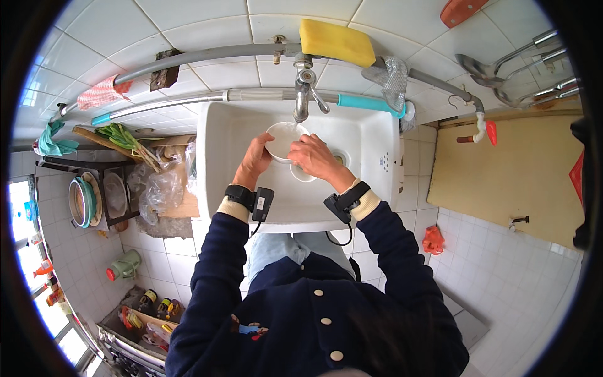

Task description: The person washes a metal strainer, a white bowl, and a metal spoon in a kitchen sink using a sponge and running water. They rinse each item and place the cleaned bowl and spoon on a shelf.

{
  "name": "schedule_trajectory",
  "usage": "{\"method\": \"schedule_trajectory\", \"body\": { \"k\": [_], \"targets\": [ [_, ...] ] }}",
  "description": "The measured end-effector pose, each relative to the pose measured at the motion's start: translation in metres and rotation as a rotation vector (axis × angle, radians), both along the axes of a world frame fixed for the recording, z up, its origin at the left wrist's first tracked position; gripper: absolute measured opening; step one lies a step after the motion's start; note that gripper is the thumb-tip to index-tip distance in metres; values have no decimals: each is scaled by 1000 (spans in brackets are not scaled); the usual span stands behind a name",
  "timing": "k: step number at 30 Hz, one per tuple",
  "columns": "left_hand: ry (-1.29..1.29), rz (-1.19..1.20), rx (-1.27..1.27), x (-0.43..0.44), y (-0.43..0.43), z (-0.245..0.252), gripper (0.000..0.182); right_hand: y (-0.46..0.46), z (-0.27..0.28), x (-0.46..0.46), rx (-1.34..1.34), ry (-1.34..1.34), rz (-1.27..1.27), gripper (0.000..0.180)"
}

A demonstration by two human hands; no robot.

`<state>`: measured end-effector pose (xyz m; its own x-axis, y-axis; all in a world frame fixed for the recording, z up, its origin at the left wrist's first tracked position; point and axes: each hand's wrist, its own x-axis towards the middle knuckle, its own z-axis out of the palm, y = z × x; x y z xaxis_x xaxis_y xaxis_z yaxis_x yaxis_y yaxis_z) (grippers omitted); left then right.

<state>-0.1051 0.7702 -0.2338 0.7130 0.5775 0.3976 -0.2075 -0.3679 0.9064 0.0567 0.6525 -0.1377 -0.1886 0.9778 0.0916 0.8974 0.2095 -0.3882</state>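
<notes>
A white bowl (281,137) is held under the metal faucet (301,94), over the white sink (226,188). My left hand (256,158) grips the bowl's left side, thumb at the rim. On the right side, my right hand (316,155) lies over the rim with its fingers bent; the fingertips are partly hidden, and whether it grips or only rubs the bowl is unclear. Water seems to fall from the spout into the bowl. Beneath my right hand, a second white bowl (302,174) sits in the sink, partly covered, beside the drain (340,159).
A yellow sponge (337,42) and a mesh cloth (393,80) rest on the grey pipe (226,53) above the sink. A pole with a turquoise grip (367,104) runs along the sink's back edge. Green onions (125,139) and plastic bags (162,188) lie at the left. Ladles (485,68) hang at the right.
</notes>
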Motion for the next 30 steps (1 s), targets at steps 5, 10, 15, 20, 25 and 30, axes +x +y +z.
{"method": "schedule_trajectory", "body": {
  "k": [5,10,15,20,25,30],
  "targets": [
    [129,165,-1289,20,-3,39,57,8,-6,13,-23,322,-82,5],
    [654,708,-757,34,-12,56,67,13,-10,9,-29,411,-130,13],
    [673,699,-628,36,-23,66,57,15,-10,3,-41,388,-181,14],
    [463,609,-262,48,-53,67,55,19,-12,-2,-148,687,-382,15],
    [693,612,36,51,-63,73,48,10,-11,-5,-333,1016,-516,17],
    [758,530,330,54,-57,79,42,7,-17,-13,-259,1214,-525,16]
  ]
}}
